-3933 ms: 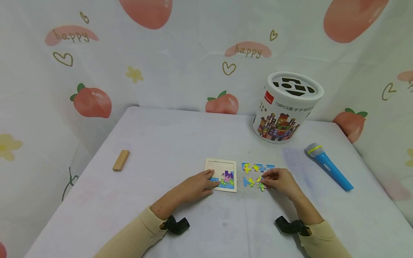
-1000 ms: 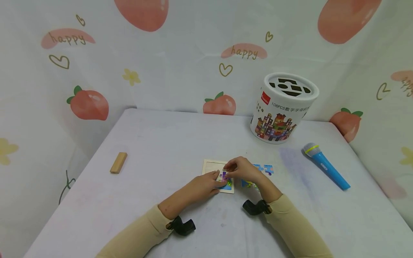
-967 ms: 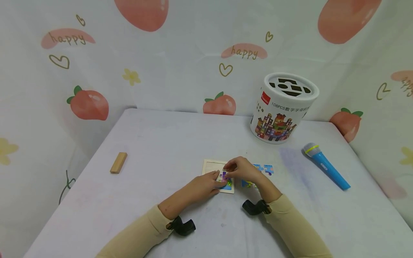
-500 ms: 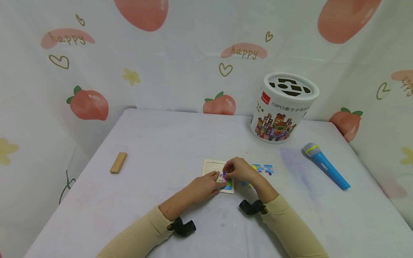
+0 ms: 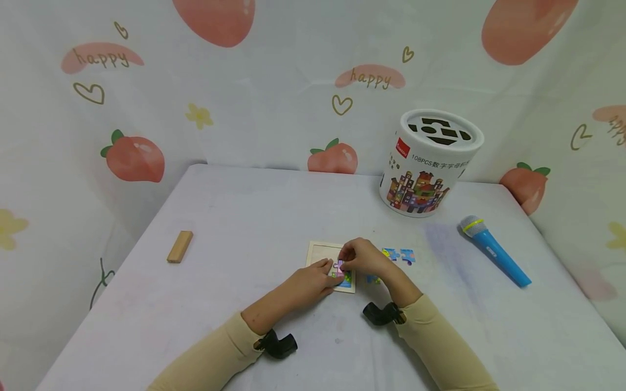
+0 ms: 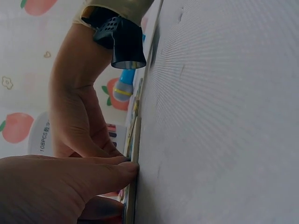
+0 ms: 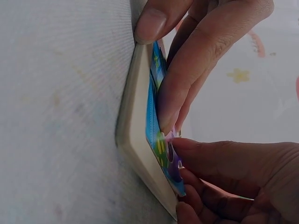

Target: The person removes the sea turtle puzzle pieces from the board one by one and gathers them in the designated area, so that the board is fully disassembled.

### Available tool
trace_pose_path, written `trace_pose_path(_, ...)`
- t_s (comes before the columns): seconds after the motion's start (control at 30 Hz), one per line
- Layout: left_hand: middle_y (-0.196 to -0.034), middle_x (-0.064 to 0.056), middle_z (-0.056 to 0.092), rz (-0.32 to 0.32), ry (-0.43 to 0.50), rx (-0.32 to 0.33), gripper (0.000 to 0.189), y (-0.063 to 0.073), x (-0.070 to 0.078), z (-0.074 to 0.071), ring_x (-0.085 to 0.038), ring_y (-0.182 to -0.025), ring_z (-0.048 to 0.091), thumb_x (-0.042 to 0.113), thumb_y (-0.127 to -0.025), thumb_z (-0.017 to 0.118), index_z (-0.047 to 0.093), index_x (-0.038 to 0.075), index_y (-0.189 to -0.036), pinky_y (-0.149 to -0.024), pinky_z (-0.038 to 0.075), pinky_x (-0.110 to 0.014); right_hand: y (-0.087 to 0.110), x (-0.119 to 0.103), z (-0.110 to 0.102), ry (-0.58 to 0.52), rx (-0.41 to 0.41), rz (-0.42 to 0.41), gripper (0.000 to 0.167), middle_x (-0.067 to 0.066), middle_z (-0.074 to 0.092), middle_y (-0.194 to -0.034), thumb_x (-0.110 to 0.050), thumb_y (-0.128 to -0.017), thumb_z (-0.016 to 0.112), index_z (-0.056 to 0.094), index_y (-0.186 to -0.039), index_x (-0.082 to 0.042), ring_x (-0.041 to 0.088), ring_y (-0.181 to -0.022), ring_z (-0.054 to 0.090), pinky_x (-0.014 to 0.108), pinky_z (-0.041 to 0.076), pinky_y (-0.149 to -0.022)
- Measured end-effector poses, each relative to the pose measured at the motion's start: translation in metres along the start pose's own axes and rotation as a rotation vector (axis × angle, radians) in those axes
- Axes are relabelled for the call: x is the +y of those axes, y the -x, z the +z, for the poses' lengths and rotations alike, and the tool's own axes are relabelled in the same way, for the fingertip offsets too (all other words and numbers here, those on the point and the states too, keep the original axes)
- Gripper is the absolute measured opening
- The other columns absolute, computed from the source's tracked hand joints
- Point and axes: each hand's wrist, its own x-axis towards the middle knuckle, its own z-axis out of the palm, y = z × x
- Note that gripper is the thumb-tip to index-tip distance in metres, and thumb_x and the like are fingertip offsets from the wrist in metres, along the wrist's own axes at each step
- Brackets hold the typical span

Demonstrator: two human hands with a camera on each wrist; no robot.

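A small wooden puzzle tray lies on the table, its lower part filled with blue, green and pink pieces. My left hand rests on it with fairly straight fingers. In the right wrist view, one digit touches the tray's rim while other fingers lie on the picture. My right hand pinches a purple-and-blue puzzle piece at the tray's right side; how far it sits in is unclear. Loose pieces lie right of the tray, partly hidden by the right hand and forearm.
A wooden block lies at the left. Toward the back right stands a white block bucket with a slotted lid. A blue toy microphone lies at the right. Behind the table hangs a peach-print cloth.
My right hand has moved left from the loose pieces to the tray and now pinches a piece there. In the last half second only its fingers shift slightly. The left hand stays on the tray.
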Motion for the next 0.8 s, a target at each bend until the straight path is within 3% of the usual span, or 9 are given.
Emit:
trace_pose_path(0.47,-0.136,-0.020,0.050,-0.008,0.050,0.004,0.031,0.0008,0.0000,-0.0004,-0.029,-0.131,0.044,0.022,-0.093,0.056,0.063,0.020,-0.124,-0.090,0.052,-0.041,-0.0022,0.0039,-0.0013,-0.021,0.008,-0.063,0.009,0.003,0.058,-0.075,-0.002,-0.079,0.070,0.062,-0.083,-0.002,0.011,-0.068,0.049,0.022,0.044,-0.062)
trace_pose_path(0.8,-0.137,-0.019,0.048,-0.027,0.058,-0.016,0.032,0.0001,0.0006,-0.0007,-0.029,-0.132,0.043,0.023,-0.094,0.056,0.062,0.020,-0.125,-0.091,0.051,-0.041,0.0015,0.0079,-0.0035,-0.055,0.024,-0.059,0.006,0.007,0.065,-0.084,-0.003,-0.083,0.068,0.066,-0.088,-0.001,0.011,-0.074,0.058,0.027,0.052,-0.072)
